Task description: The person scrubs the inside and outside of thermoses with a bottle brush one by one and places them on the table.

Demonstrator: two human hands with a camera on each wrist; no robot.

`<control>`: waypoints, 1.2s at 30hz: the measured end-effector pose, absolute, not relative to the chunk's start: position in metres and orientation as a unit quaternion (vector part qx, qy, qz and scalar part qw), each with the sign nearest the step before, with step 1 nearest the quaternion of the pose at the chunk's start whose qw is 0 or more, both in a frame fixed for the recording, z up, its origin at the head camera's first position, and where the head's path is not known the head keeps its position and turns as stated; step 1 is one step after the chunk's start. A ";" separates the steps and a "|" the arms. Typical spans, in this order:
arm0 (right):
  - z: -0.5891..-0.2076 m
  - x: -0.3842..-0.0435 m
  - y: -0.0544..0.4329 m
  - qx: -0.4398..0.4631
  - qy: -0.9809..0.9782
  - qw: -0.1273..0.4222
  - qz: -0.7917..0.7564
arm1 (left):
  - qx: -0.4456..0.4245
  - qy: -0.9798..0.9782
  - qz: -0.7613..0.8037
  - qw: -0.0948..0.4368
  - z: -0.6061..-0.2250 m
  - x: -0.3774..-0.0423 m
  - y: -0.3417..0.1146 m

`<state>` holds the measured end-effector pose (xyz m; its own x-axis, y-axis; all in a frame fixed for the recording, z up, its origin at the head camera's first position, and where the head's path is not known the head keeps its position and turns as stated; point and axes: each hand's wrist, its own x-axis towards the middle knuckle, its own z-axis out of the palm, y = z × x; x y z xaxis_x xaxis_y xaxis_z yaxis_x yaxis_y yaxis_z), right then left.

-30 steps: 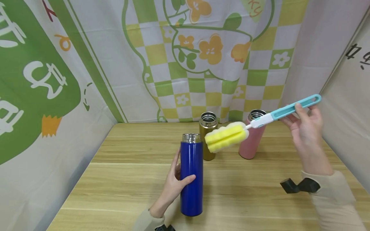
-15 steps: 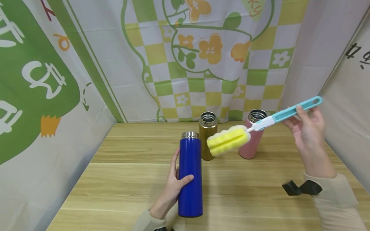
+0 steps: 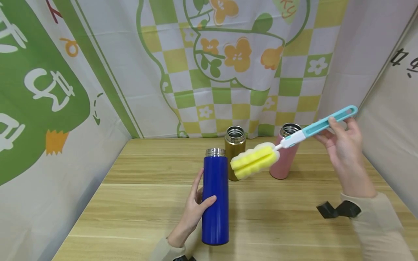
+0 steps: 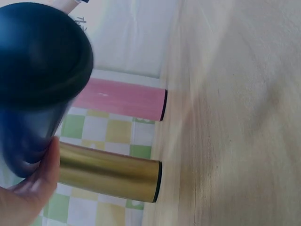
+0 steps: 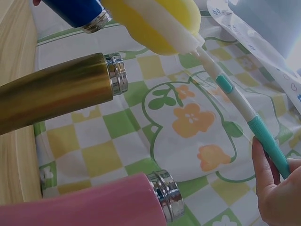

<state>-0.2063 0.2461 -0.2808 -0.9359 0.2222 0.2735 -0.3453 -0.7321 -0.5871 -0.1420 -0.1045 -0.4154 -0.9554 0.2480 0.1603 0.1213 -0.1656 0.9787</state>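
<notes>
My left hand [image 3: 192, 210] grips a blue insulated bottle [image 3: 215, 199], thumb across its front and fingers behind. The bottle stands nearly upright with a bare steel neck and no lid. Its dark base [image 4: 42, 56] shows from below in the left wrist view, raised off the table. My right hand [image 3: 346, 145] holds a bottle brush by its turquoise handle [image 3: 326, 125], pinched between thumb and fingers. The yellow and white sponge head [image 3: 254, 161] points left and slightly down. It hangs to the right of the blue bottle's neck, overlapping the gold bottle [image 3: 231, 152] in the head view.
Behind the blue bottle the lidless gold bottle stands on the wooden table [image 3: 147, 203]. A lidless pink bottle [image 3: 282, 165] stands to its right, partly behind the brush. A patterned cloth [image 3: 209, 98] hangs at the table's back edge, with printed walls left and right.
The brush has dipped a little at its sponge end and shifted slightly left. The blue bottle has tipped slightly, its neck now a touch higher in view. Both grips stay the same.
</notes>
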 end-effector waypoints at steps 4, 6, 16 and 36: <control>-0.276 -0.210 0.242 0.084 -0.348 0.155 0.921 | 0.173 0.622 0.762 0.050 -0.417 -0.143 -0.107; -0.274 -0.211 0.240 0.081 -0.350 0.155 0.920 | 0.196 0.609 0.767 0.056 -0.418 -0.143 -0.108; -0.268 -0.216 0.231 0.067 -0.366 0.143 0.917 | 0.255 0.588 0.763 0.081 -0.413 -0.142 -0.106; -0.298 -0.206 0.219 0.142 -0.445 0.043 0.883 | 0.221 0.593 0.772 0.063 -0.403 -0.146 -0.107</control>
